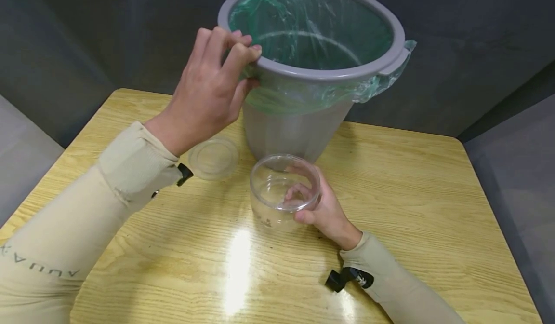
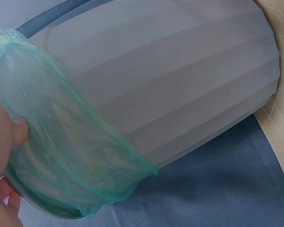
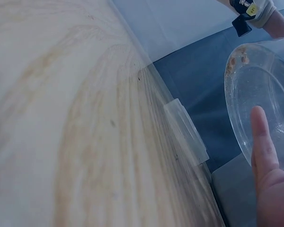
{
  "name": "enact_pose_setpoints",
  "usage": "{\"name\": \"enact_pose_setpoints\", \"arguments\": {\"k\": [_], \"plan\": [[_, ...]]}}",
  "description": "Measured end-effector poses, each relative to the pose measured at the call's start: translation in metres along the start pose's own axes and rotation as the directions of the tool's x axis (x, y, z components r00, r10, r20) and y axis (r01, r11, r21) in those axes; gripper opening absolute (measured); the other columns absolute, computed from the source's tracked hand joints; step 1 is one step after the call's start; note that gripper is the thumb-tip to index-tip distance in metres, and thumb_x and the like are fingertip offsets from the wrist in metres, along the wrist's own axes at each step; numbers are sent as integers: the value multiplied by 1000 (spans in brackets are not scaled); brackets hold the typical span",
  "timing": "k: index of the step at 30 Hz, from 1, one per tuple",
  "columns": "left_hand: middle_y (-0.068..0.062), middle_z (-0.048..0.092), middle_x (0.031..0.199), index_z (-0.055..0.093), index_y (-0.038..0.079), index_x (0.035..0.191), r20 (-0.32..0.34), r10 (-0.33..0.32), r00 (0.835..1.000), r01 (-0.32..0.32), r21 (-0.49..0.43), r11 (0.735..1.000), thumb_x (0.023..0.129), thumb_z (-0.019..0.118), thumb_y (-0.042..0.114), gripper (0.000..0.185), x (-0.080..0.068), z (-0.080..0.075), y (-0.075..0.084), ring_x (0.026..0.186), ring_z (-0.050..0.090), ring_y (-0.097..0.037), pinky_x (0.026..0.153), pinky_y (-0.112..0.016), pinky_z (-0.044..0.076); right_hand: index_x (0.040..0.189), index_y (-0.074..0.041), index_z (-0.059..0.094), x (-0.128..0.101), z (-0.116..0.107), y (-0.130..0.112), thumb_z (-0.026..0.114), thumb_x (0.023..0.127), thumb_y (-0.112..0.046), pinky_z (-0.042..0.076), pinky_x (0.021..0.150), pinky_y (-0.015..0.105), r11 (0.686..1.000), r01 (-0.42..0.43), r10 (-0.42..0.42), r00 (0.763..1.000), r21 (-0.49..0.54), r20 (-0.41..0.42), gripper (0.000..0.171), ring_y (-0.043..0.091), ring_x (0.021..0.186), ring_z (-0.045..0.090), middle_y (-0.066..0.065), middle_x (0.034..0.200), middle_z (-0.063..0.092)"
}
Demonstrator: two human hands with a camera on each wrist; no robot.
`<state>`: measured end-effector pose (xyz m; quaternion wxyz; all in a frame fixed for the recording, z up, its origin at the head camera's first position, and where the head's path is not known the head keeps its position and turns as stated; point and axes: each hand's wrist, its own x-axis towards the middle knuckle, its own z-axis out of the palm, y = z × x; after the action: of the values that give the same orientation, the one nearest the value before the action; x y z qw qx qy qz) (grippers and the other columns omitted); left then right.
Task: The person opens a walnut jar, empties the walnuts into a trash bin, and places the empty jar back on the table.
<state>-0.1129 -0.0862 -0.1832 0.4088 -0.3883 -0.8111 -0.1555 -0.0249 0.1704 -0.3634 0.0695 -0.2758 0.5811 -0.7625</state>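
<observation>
A grey trash bin (image 1: 286,131) with a thin green bag liner (image 1: 303,97) folded over its rim stands on the table. My left hand (image 1: 212,78) grips the rim at its near left, fingers over the top and thumb below against the liner. In the left wrist view, the green liner (image 2: 71,142) hangs over the ribbed bin wall (image 2: 180,71) beside the thumb. My right hand (image 1: 325,208) holds a clear round plastic container (image 1: 269,213) by its right side, its open mouth facing up. Small brownish marks show on the container (image 3: 236,61) in the right wrist view.
A clear round lid (image 1: 214,157) lies on the wooden table (image 1: 412,194), left of the bin's base. Dark panels (image 1: 78,39) rise behind and beside the table. The bin stands close to the table's back edge.
</observation>
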Motion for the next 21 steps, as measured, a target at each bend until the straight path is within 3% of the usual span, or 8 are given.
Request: {"name": "enact_pose_setpoints", "arguments": {"k": [21], "plan": [[-29,54,126,52,1,127,3,5,1000,-5,11,1000,107,54,27,33,-1,0,-1,107,45,-44,94,-50,40,159,-14,28,-1,-4,6,90,81,-36,61,90,29,1000,-30,30,1000,4,8,102,12,101,65,11,155,36]]}}
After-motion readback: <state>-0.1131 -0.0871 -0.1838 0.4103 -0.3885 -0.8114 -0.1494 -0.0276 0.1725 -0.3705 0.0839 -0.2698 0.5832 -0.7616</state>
